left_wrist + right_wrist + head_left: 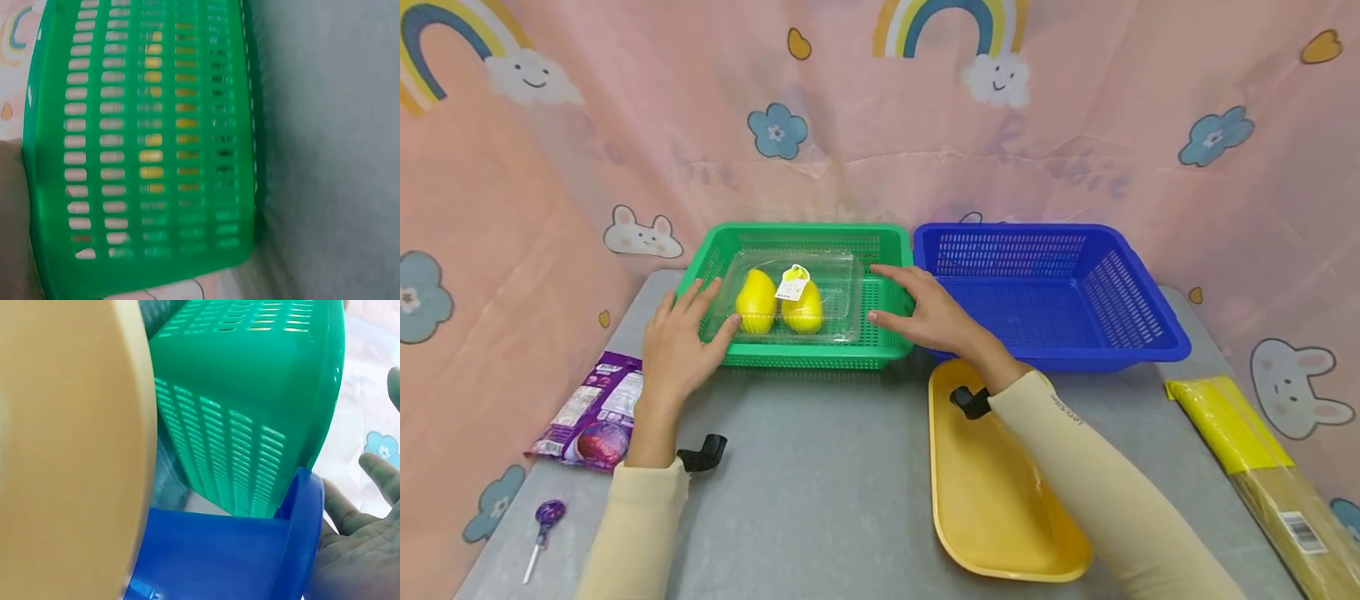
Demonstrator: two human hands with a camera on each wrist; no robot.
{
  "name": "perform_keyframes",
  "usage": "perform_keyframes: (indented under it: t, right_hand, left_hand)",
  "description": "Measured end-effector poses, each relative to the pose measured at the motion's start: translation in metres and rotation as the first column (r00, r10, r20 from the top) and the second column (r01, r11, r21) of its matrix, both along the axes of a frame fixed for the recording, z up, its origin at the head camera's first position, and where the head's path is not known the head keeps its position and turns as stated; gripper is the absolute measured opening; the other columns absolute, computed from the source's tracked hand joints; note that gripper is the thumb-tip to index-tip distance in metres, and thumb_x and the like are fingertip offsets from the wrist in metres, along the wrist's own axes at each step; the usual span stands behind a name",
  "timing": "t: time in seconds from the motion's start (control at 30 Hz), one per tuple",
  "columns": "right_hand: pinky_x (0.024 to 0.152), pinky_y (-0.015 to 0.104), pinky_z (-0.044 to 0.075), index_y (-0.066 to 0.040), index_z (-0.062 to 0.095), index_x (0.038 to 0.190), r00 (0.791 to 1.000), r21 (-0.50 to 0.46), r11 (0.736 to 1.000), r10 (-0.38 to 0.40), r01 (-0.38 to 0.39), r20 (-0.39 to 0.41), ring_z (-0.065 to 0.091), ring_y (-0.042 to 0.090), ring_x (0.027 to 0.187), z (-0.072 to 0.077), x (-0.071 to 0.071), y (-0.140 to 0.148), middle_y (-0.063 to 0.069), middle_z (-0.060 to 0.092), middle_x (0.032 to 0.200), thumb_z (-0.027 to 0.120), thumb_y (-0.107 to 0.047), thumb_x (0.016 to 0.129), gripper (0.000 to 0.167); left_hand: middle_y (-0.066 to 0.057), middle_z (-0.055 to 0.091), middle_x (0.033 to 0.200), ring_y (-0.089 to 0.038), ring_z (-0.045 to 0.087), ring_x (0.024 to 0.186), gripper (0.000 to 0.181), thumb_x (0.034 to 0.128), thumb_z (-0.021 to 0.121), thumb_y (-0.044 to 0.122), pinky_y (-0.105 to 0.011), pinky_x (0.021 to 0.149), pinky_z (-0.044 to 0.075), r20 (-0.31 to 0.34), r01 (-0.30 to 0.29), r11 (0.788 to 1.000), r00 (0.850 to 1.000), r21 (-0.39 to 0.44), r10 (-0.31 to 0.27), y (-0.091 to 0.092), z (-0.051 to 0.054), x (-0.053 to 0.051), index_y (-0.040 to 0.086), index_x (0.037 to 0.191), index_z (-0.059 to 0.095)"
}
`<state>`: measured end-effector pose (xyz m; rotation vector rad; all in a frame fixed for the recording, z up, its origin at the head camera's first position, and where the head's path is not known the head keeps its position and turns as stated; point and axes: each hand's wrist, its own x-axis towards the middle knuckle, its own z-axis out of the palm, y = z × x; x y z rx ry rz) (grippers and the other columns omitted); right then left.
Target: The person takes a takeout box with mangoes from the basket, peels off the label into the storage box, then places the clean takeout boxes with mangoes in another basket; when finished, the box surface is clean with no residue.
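Note:
A clear plastic clamshell box [842, 287] with two yellow mangoes [756, 302] inside lies in the green basket [808, 357]; a white tag [792, 287] shows over one fruit. My left hand [681, 342] is spread over the basket's left front rim, thumb and fingertips at the box's left side; whether they touch it I cannot tell. Over the basket's right rim, my right hand [928, 310] reaches in with fingers and thumb apart, a small gap short of the box. The left wrist view shows the mangoes' yellow through the basket's slots.
A blue basket [1097, 354] stands right of the green one. In front is a yellow tray [981, 500], partly under my right forearm. At left lie a purple packet [598, 417] and a lollipop [548, 515]; at right, a long yellow-topped package [1247, 442].

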<state>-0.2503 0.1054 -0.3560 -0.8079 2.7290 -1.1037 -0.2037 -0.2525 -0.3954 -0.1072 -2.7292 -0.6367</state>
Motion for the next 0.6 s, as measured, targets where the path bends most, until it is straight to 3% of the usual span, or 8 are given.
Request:
perform_keyframes:
  t: [0.27, 0.43, 0.6]
  right_hand:
    - [0.116, 0.059, 0.038, -0.020, 0.042, 0.156, 1.000, -0.009, 1.000, 0.020, -0.020, 0.006, 0.048, 0.028, 0.140, 0.002, -0.005, -0.008, 0.009, 0.051, 0.153, 0.070, -0.041, 0.094, 0.071]
    - [0.113, 0.059, 0.042, -0.019, 0.042, 0.156, 0.999, -0.027, 0.999, 0.032, -0.031, 0.039, 0.052, 0.026, 0.138, 0.002, -0.011, -0.015, 0.007, 0.050, 0.155, 0.072, -0.040, 0.094, 0.071]
    - [0.111, 0.057, 0.044, -0.022, 0.041, 0.157, 0.997, 0.030, 0.999, 0.038, -0.040, 0.065, 0.053, 0.030, 0.136, 0.001, -0.018, -0.023, 0.013, 0.056, 0.147, 0.071, -0.042, 0.094, 0.072]
  left_hand:
    - [-0.017, 0.040, 0.162, -0.054, 0.041, 0.140, 0.067, 0.1004, 0.051, 0.055, -0.074, 0.109, 0.032, 0.021, 0.026, 0.998, 0.999, 0.053, -0.027, -0.014, -0.002, -0.001, 0.022, 0.157, 0.041]
    - [-0.014, 0.038, 0.164, -0.055, 0.042, 0.139, 0.067, 0.0994, 0.053, 0.056, -0.076, 0.106, 0.034, 0.021, 0.015, 0.998, 1.000, 0.067, -0.016, -0.017, -0.003, -0.002, 0.026, 0.158, 0.040]
    - [-0.015, 0.039, 0.163, -0.055, 0.042, 0.138, 0.067, 0.0987, 0.055, 0.054, -0.076, 0.106, 0.034, 0.013, 0.015, 0.996, 1.000, 0.083, -0.016, -0.019, -0.005, -0.001, 0.025, 0.157, 0.041]
